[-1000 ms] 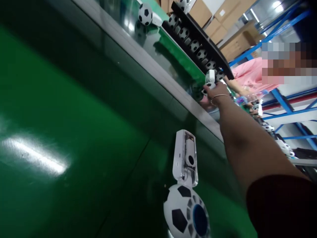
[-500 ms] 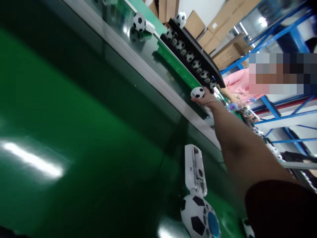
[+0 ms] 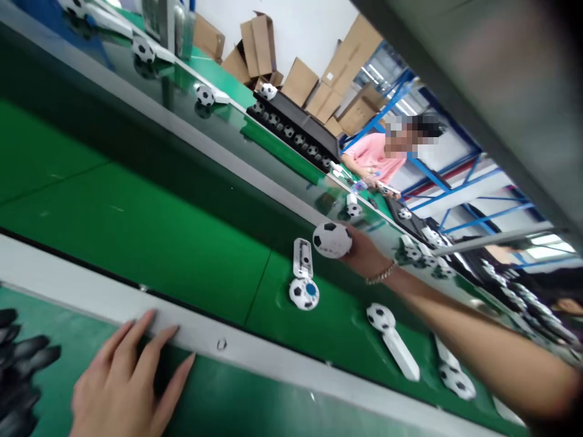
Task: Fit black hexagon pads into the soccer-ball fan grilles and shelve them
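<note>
My right hand (image 3: pixel 364 255) grips a black-and-white soccer-patterned ball (image 3: pixel 332 240) above the green conveyor belt (image 3: pixel 136 243), and a beaded bracelet circles the wrist. Just left of that ball lie a clear white casing (image 3: pixel 303 258) and a matching ball with a blue disc (image 3: pixel 303 294). Nearer my arm are a ball with a white handle (image 3: pixel 392 340) and another ball (image 3: pixel 456 382). My left hand (image 3: pixel 122 388) rests on the grey metal rail (image 3: pixel 223 343), fingers apart, holding nothing.
A black tray (image 3: pixel 291 130) holding a row of small balls stands on the far belt. A co-worker in a pink top (image 3: pixel 373 158) works beyond it. Black gloves (image 3: pixel 18 370) lie at the lower left. Cardboard boxes (image 3: pixel 255 60) and blue racking (image 3: pixel 446 176) fill the background.
The view has swung wider. My right hand has drawn back from the black tray, carrying the ball over the near belt. My left hand has come into view on the rail.
</note>
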Action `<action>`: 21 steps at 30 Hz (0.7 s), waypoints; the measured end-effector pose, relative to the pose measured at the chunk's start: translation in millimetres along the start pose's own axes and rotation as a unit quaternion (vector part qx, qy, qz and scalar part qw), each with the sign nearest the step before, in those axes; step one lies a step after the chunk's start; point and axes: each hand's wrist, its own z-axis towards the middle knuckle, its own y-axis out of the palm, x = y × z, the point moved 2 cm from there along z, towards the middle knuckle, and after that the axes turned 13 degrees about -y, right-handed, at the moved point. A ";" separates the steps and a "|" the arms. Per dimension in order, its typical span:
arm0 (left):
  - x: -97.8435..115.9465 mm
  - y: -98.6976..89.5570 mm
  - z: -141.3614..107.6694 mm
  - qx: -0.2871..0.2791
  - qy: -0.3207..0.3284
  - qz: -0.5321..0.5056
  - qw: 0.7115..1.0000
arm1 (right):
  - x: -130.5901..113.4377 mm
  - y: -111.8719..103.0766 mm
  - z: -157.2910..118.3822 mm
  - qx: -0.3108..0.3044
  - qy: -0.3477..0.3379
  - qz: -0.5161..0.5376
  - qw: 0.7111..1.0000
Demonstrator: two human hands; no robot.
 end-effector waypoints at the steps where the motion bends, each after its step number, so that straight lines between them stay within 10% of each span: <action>1: 4.8 -4.7 0.9 0.005 0.004 0.022 1.000 | -21.4 -10.2 -27.0 0.038 -0.018 0.018 0.999; 5: 31.8 -16.5 -10.8 0.031 0.081 -0.060 0.994 | -95.0 -45.9 -112.6 0.212 -0.057 0.021 0.975; 8: 82.9 -23.2 -45.4 -0.087 0.095 -0.268 0.955 | -136.9 -63.9 -160.5 0.286 -0.080 -0.009 0.955; 12: 196.1 -40.4 -114.9 -0.345 0.011 -0.592 0.728 | -175.3 -72.0 -216.9 0.317 -0.179 -0.102 0.926; 15: 265.0 -50.0 -157.5 -0.399 -0.025 -0.684 0.610 | -187.3 -73.1 -256.0 0.335 -0.252 -0.185 0.889; 21: 298.7 -33.4 -212.0 -0.393 -0.009 -0.617 0.682 | -173.4 -78.0 -332.1 0.184 -0.218 -0.163 0.945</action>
